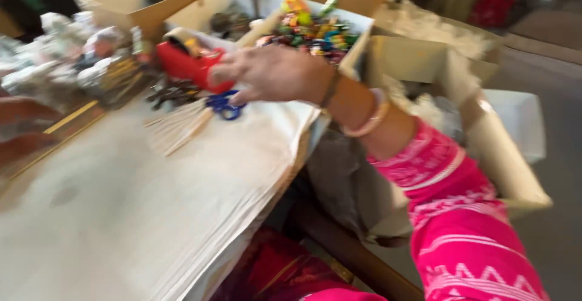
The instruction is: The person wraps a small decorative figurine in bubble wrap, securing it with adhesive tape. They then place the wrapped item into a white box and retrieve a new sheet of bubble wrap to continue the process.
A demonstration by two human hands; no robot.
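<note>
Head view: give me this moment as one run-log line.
right hand: reaching out, at red object | left hand: frame edge, blurred | blue scissors: below right hand | paper stack: on table
</note>
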